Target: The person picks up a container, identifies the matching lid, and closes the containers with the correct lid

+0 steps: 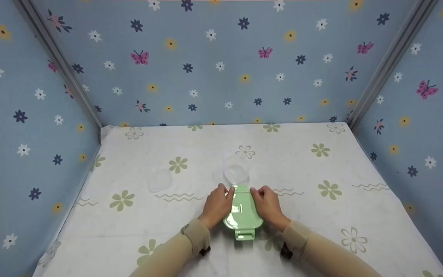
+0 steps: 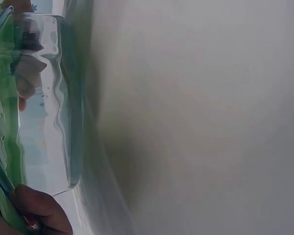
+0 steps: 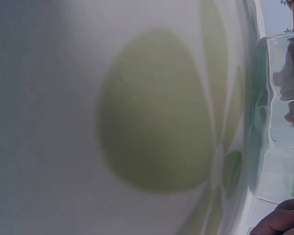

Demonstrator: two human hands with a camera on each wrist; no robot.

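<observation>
A glass food container with a green lid (image 1: 241, 211) sits in front of me, one clip (image 1: 244, 234) hanging out on its near side. Its clear glass body (image 2: 49, 127) shows in the left wrist view, and from the other side the glass wall (image 3: 279, 147) appears in the right wrist view. My left hand (image 1: 217, 204) grips the far left part of the lid, thumb along the edge. Opposite it, my right hand (image 1: 269, 207) grips the far right part, thumb also on the edge. The fingers beneath are mostly hidden in the head view.
Just beyond the container lies a clear, rounded piece (image 1: 236, 174), its outline faint. A flat translucent square piece (image 1: 160, 181) lies to the left. The white flowered cloth (image 1: 302, 238) covers the table, with blue patterned walls (image 1: 221, 84) at the back and both sides.
</observation>
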